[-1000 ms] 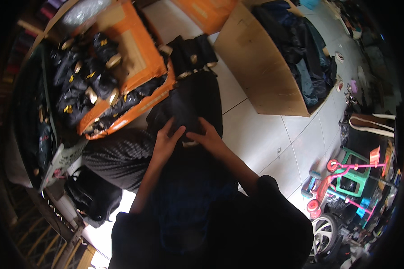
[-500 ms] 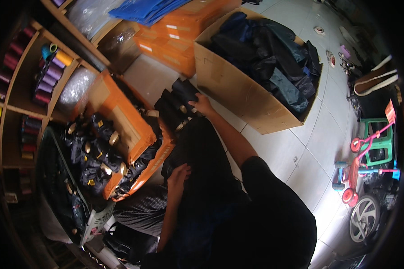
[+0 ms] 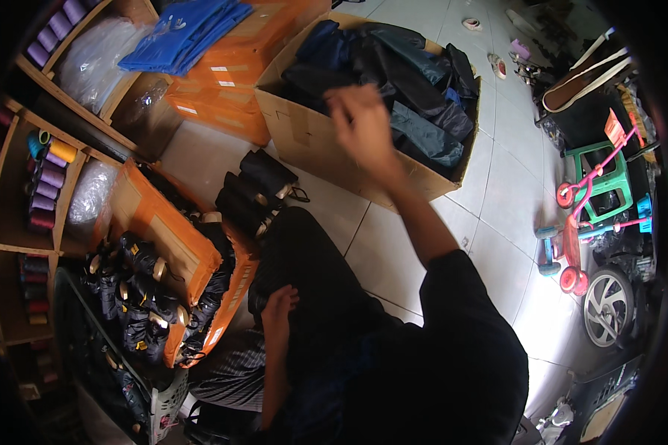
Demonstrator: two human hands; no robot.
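My right hand [image 3: 360, 122] is smeared by motion above the near edge of the cardboard box [image 3: 323, 152]. I cannot make out its fingers clearly, and nothing shows in it. Dark fabric bundles [image 3: 401, 67] in black, navy and grey-green fill the box. On the floor beside it lie black folded umbrellas [image 3: 263, 176] with tan ends, one with a wrist loop. My left hand [image 3: 280, 302] rests on my dark-clothed leg, fingers loosely bent and holding nothing. More black folded umbrellas [image 3: 145, 297] with tan ends are piled left of my knee.
An orange-taped carton [image 3: 156, 230] stands left of my knee, beside a grey basket [image 3: 167, 404]. Shelves at left hold thread spools [image 3: 48, 178]. Blue plastic sheets [image 3: 185, 33] top orange cartons [image 3: 223, 89] behind. A scooter [image 3: 571, 245] and green stool [image 3: 608, 182] stand at right.
My right hand has left the folded umbrellas on the floor and moved up and right over the box. My left hand stays on my leg. The whole view has shifted.
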